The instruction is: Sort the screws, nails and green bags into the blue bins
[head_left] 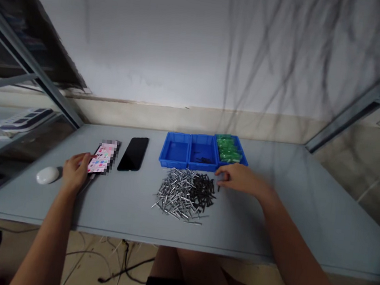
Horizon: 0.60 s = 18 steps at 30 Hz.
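Note:
My left hand (pixel 76 169) rests at the near left edge of a lit smartphone (pixel 100 160), a finger stretched onto its screen full of app icons. Partly blurred blocks cover that phone's right edge. My right hand (pixel 232 175) is at the right side of a pile, fingers curled together, with a small black screw (pixel 218 188) showing under the fingertips. The pile has silver pop rivets (pixel 175 195) on the left and black screws (pixel 202 192) on the right. Behind it stand three blue bins: a bare left bin (pixel 175 164), a middle bin (pixel 202 166) with a few dark screws, and a right bin (pixel 240 150) with green packets.
A second phone (pixel 133 154), its screen dark, lies between the lit phone and the bins. A white computer mouse (pixel 47 175) sits left of my left hand. A cable (pixel 86 184) runs from the lit phone. Metal posts frame the grey table (pixel 127 213) against the wall.

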### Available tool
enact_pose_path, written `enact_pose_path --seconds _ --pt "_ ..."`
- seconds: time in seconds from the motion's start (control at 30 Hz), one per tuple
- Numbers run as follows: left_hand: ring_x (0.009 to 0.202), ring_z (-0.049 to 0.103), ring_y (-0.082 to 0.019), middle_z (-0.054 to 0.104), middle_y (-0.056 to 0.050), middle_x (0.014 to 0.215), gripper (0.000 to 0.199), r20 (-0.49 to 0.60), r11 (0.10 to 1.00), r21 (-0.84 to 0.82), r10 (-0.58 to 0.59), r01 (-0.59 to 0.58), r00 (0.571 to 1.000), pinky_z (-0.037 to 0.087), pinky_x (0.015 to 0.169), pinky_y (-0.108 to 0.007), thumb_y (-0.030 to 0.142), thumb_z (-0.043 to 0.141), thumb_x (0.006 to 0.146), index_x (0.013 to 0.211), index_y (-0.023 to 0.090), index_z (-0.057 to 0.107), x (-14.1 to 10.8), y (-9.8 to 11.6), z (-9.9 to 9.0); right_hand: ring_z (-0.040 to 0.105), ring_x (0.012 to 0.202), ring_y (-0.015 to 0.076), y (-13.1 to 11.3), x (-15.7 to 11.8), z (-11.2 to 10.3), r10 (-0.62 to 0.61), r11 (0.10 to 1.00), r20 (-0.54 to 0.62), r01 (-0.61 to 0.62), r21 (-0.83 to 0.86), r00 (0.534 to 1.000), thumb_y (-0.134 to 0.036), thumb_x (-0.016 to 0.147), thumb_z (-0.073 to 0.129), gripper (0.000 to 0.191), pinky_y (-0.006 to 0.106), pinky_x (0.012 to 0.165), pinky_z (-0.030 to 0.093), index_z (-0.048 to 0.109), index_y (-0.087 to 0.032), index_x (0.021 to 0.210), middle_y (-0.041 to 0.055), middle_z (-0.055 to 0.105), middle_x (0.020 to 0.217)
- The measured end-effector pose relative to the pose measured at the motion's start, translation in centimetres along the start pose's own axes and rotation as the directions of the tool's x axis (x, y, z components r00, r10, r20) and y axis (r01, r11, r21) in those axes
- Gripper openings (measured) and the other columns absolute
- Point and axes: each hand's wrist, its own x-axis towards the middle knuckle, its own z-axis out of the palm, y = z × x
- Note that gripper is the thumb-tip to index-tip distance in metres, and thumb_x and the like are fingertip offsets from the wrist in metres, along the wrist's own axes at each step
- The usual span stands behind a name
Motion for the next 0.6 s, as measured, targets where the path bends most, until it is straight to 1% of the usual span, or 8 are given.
enact_pose_path --seconds 0.13,0.27,0.43,0.6 --pt "0.114 0.057 -0.027 0.065 -0.015 0.117 0.054 0.008 1.0 -0.02 0.006 -0.006 1.0 0.039 0.105 -0.043 0.05 0.032 0.087 0.098 0.013 0.07 -0.1 0.2 -0.1 0.066 0.074 0.0196 0.2 0.3 0.3 0.005 0.999 0.014 -0.005 -0.033 1.0 -0.026 0.077 0.07 0.019 0.028 0.062 0.041 0.074 -0.021 0.095 0.003 0.073 0.082" --pt "0.114 0.057 -0.027 0.064 -0.015 0.118 0.056 0.041 1.0 -0.019 -0.002 0.003 0.999 0.039 0.105 -0.042 0.051 0.031 0.087 0.101 0.013 0.069 -0.2 0.4 -0.2 0.064 0.069 0.0177 0.8 0.5 0.9 -0.039 0.999 0.002 0.039 0.038 0.999 -0.025 0.077 0.069 0.008 0.027 0.058 0.04 0.074 -0.023 0.084 0.0019 0.072 0.078" --pt "0.115 0.056 -0.027 0.064 -0.015 0.121 0.055 0.044 0.999 -0.028 -0.025 0.026 0.999 0.039 0.105 -0.042 0.051 0.032 0.087 0.102 0.014 0.069 -0.1 0.2 -0.1 0.061 0.061 0.0162 1.6 0.6 1.2 -0.068 0.989 0.036 0.062 0.131 0.997 -0.025 0.07 0.075 0.008 0.026 0.054 0.039 0.074 -0.024 0.078 0.0011 0.07 0.071" --pt "0.114 0.057 -0.028 0.064 -0.015 0.12 0.055 0.038 1.0 -0.01 0.001 -0.001 0.999 0.04 0.103 -0.043 0.051 0.031 0.088 0.102 0.014 0.069 0.0 0.0 0.1 0.06 0.061 0.0157 2.0 0.6 1.4 -0.089 0.978 0.035 0.081 0.191 0.995 -0.021 0.07 0.073 0.007 0.026 0.054 0.039 0.074 -0.023 0.077 0.0004 0.068 0.069"
